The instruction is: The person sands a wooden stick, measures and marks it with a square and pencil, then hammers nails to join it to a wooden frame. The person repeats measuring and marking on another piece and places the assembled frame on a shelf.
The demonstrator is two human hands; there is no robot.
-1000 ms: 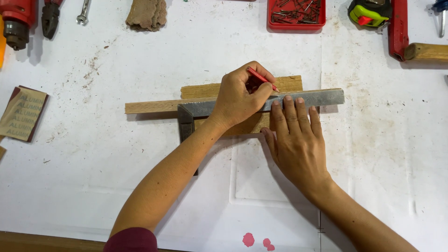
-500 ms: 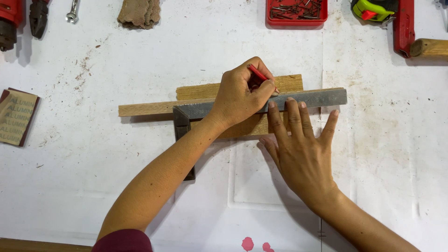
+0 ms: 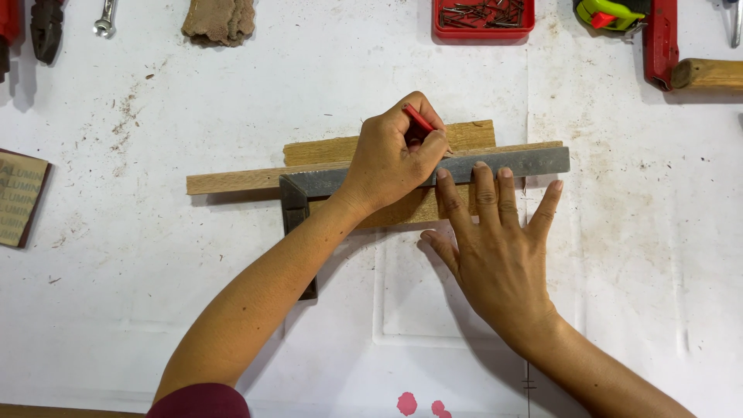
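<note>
A: What is each hand doing?

B: The left hand (image 3: 391, 159) is closed around a red pencil (image 3: 419, 118), its tip down at the far edge of the steel try square (image 3: 433, 175). The right hand (image 3: 495, 248) lies open and flat, fingers spread, fingertips pressing the square's blade onto the wooden board (image 3: 387, 147).

A: Where does the board sit?

B: Mid-table on the white sheet (image 3: 232, 310), with a narrow wooden strip (image 3: 232, 182) running out to its left. The square's stock points toward the near side.

A: What makes for a clean line?

B: I'd judge: keep the stock tight against the wood's near edge, hold the pencil tip snug to the blade, and press evenly so nothing shifts.

A: And farther off?

B: A red tray of nails (image 3: 484, 19) at the far edge, a cloth (image 3: 219, 19) to the far left.
</note>
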